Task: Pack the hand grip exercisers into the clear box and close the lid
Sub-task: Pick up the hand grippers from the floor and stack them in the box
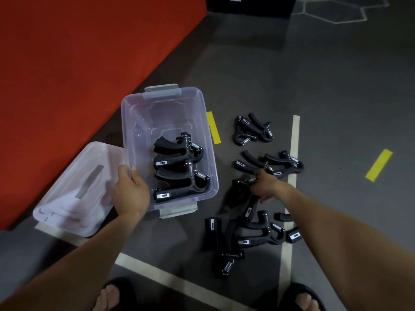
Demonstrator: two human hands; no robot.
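Gripping exerciser [241, 189] at spring end, right hand [266, 187] fingers curled around it, frame centre-right. Rigid plastic, light, awkward shape; I favour handle. Left hand [131, 189] clasps clear box [137, 122] rim.

A dark grey floor [336, 86] fills most of the frame. White lines [296, 135] and short yellow tape strips [379, 165] are marked on it. A red mat [67, 63] occupies the upper left. A black block [250, 6] is seen at the top edge. White hexagon outlines [336, 11] are marked at upper right. Lighting is dim.
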